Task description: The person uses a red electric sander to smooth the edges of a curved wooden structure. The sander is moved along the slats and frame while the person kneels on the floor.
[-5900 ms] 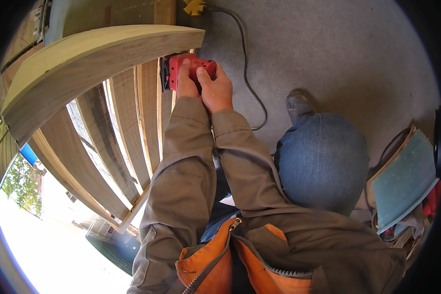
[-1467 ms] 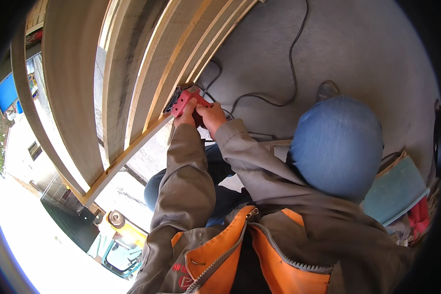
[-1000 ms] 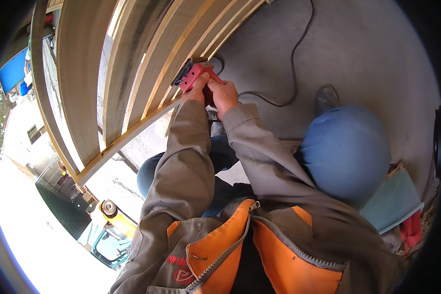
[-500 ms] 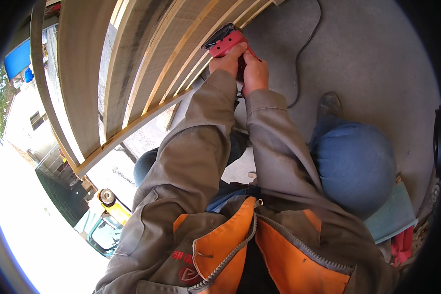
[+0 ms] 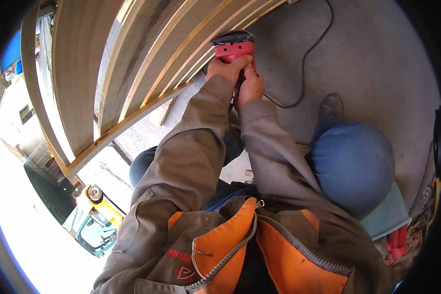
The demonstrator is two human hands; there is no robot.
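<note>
Both my hands are closed around a red power sander point(image 5: 236, 49) with a black base, held at the edge of a slatted wooden frame point(image 5: 181, 49). My left hand point(image 5: 222, 70) wraps the red body from the left, its thumb over the top. My right hand point(image 5: 251, 86) grips the narrower rear part, closer to me. The sander's black pad faces away, towards the outermost slats; whether it touches the wood I cannot tell. Part of the body is hidden under my fingers.
A dark power cord point(image 5: 304, 63) curves over the grey concrete floor point(image 5: 372, 63) on the right. My bent knee point(image 5: 353, 164) and shoe point(image 5: 331, 105) are right of my arms. A teal seat point(image 5: 388, 213) lies beneath me. A yellow machine point(image 5: 103, 206) stands outside on the left.
The sander has swung from a slant to nearly level and shifted slightly right, with both hands still on it. The wooden frame has slid a little left in view.
</note>
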